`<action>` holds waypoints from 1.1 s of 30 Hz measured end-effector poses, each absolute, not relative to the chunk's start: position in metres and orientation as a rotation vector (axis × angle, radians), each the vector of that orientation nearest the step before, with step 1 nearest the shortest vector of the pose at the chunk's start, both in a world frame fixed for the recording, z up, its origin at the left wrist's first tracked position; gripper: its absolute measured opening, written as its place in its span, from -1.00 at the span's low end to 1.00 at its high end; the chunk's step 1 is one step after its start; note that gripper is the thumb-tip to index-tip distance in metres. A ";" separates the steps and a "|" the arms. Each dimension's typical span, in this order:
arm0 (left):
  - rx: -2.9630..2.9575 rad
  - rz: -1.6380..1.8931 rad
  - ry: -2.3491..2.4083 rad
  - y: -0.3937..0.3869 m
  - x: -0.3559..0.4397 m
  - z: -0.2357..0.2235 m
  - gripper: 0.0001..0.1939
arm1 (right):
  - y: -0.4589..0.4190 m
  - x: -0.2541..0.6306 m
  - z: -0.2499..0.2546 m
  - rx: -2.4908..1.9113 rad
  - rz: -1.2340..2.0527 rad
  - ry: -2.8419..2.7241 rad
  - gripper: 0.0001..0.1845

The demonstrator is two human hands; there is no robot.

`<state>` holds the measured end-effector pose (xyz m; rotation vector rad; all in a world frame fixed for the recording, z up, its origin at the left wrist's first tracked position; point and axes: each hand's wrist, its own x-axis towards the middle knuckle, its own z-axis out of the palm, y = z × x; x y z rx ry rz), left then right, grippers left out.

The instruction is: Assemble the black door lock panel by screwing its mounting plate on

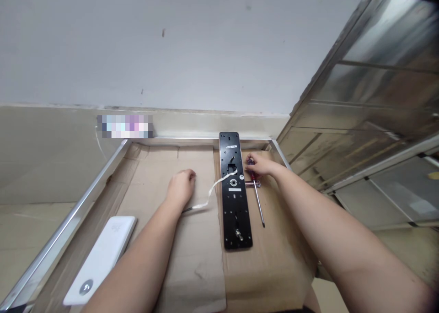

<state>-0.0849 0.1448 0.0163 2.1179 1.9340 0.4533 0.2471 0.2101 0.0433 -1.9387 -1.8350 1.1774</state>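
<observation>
A long black door lock panel (236, 212) lies back side up on the cardboard, with screw holes, small white labels and metal posts. From its middle opening a white cable (213, 189) curves left and ends in a dark tip by my left wrist. My left hand (181, 187) rests left of the panel, its fingers curled; whether anything is inside them is hidden. Just right of the panel, my right hand (257, 164) has its fingers closed around the dark red handle of a screwdriver (259, 203). The shaft points toward me. The panel's handle (254, 184) sticks out beneath the screwdriver.
Brown cardboard (195, 262) covers the metal-framed table (78, 210). A white power bank (103, 258) lies at the left, beside my left forearm. A wall (192, 52) rises behind the table's far edge, and shiny metal panels (380, 70) stand to the right.
</observation>
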 end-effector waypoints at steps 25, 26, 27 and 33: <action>2.129 0.453 1.931 0.145 -0.086 0.014 -0.71 | 0.210 0.246 0.043 -1.958 1.278 -1.813 -0.72; 2.129 0.452 1.930 0.144 -0.086 0.014 -0.72 | 0.210 0.247 0.042 -1.955 1.279 -1.814 -0.72; 2.130 0.451 1.929 0.144 -0.086 0.015 -0.72 | 0.211 0.247 0.042 -1.953 1.280 -1.814 -0.72; 2.134 0.452 1.920 0.145 -0.086 0.013 -0.71 | 0.212 0.249 0.040 -1.952 1.278 -1.815 -0.73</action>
